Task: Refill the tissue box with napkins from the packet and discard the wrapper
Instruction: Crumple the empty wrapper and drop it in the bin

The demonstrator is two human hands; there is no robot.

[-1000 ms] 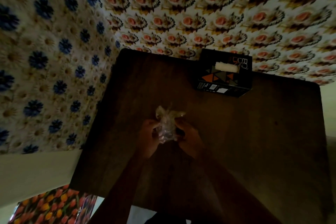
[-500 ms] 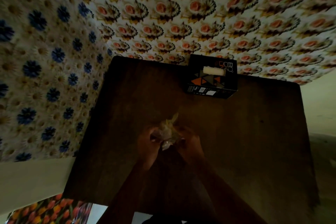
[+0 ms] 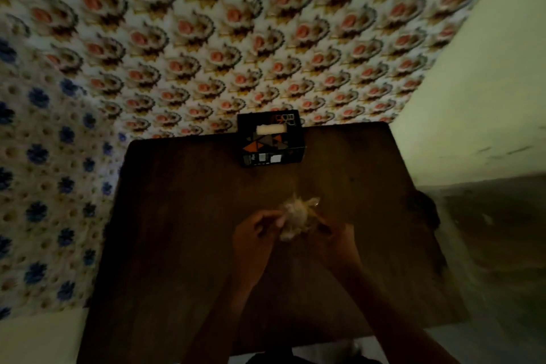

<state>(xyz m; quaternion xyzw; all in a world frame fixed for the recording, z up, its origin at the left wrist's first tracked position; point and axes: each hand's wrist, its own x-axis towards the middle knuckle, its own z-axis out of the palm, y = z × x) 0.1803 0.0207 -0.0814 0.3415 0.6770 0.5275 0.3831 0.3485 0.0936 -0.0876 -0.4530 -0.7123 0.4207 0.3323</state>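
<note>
A crumpled clear plastic wrapper [image 3: 295,217] is bunched up between both my hands above the middle of the dark wooden table [image 3: 183,230]. My left hand [image 3: 255,235] grips its left side and my right hand [image 3: 335,238] its right side. A black tissue box [image 3: 270,143] with orange and grey triangles stands at the table's far edge. White napkins [image 3: 271,129] show through the slot on its top. The scene is dim and blurred.
Floral-patterned walls rise behind and to the left of the table. A plain pale wall [image 3: 472,91] stands on the right, with a dark floor [image 3: 496,230] below it. The table's right edge lies close to my right hand.
The view has swung to the right, so the tissue box now sits near the middle and the plain wall shows. The wrapper is scrunched tighter between my hands.
</note>
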